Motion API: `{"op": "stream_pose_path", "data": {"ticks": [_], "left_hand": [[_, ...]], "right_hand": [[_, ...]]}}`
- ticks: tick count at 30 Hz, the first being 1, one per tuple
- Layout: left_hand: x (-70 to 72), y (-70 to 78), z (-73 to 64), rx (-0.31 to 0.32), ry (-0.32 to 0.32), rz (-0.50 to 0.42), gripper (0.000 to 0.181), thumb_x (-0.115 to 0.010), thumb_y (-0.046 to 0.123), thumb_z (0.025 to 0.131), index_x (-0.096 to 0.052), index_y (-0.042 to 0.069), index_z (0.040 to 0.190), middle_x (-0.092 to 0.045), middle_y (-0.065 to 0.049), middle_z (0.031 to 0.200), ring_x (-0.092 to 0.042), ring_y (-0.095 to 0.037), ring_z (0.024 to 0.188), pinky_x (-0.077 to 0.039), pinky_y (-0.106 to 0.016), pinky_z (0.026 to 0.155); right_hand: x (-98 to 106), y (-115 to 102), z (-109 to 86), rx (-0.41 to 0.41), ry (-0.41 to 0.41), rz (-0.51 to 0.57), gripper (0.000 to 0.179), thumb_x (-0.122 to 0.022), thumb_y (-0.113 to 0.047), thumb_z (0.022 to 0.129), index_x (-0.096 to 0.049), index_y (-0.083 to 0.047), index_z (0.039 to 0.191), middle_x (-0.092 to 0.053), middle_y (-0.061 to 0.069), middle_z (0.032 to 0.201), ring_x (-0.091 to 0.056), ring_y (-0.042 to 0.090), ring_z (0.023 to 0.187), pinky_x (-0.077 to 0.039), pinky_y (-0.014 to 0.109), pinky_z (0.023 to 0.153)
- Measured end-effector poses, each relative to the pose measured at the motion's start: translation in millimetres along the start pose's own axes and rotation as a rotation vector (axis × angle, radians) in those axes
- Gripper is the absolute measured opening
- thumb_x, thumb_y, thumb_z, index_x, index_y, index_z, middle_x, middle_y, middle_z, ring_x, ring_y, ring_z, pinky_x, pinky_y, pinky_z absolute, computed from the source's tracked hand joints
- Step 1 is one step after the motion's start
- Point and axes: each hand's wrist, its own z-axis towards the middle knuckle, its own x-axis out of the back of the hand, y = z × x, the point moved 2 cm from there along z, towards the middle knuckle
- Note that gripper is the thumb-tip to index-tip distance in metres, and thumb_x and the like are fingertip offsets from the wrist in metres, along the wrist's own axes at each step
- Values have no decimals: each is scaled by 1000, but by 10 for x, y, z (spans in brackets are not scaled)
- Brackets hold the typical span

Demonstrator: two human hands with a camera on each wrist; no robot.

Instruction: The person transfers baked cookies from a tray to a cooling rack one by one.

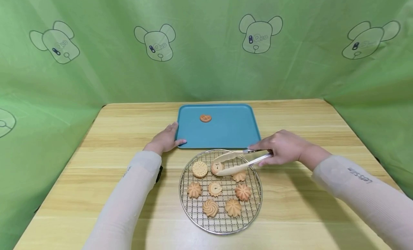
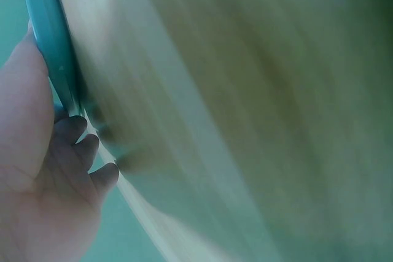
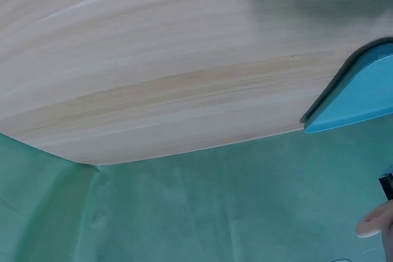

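Observation:
My right hand (image 1: pixel 282 147) grips a pair of tongs (image 1: pixel 230 170) with metal handles and pale tips. The spread tips reach over a small round cookie (image 1: pixel 217 166) near the top of a round wire cooling rack (image 1: pixel 221 232); whether they touch it I cannot tell. Several other cookies lie on the rack, among them a dotted round one (image 1: pixel 199 169) and a swirled one (image 1: pixel 210 208). With its thumb over the rim, my left hand (image 1: pixel 165 138) holds the left edge of a blue tray (image 1: pixel 232 126). On that tray lies one darker orange-brown cookie (image 1: pixel 205 118).
The rack stands just in front of the tray on a light wooden table (image 1: pixel 129 124). Green curtains (image 1: pixel 206 78) with bear-head outlines hang behind and at the sides. In the right wrist view only the tray's corner (image 3: pixel 353 99) and a bit of hand show.

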Motion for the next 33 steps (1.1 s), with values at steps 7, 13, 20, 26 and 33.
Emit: {"op": "stream_pose_path", "data": {"ticks": [7,13,20,26,33], "left_hand": [[6,1,-7,-2,4,-1,91,-47,55,94,-3,-1,151,-5,-15,158,-7,-30,143,-10,-39,116],[9,-9,1,1,5,3,92,-46,56,93,-3,0,151,-5,-14,158,-6,-29,144,-10,-38,116],[0,-19,1,6,4,-9,92,-47,55,94,-2,0,151,-4,-14,158,-6,-29,144,-9,-38,116],[-7,-16,1,7,9,-6,92,-47,56,93,-3,1,151,-5,-14,158,-7,-29,144,-9,-38,116],[-26,-24,21,5,13,-14,92,-47,56,93,-3,1,152,-5,-14,158,-7,-29,144,-10,-38,116]], "right_hand": [[6,-30,55,20,-3,16,57,-76,-46,77,-67,-10,120,-71,8,104,-50,-8,56,-56,28,60],[40,-34,82,15,7,4,58,-78,-44,76,-66,-9,121,-70,9,106,-51,-7,54,-57,29,60],[35,-33,90,-1,43,-2,62,-79,-45,73,-65,-10,123,-72,8,98,-36,-10,46,-49,21,49],[2,-30,104,-43,65,6,68,-75,-51,76,-62,-7,125,-70,5,87,-33,-9,45,-42,17,45],[-75,-13,132,-112,57,24,72,-72,-55,77,-61,-6,128,-68,3,83,-35,-6,46,-44,20,48]]}}
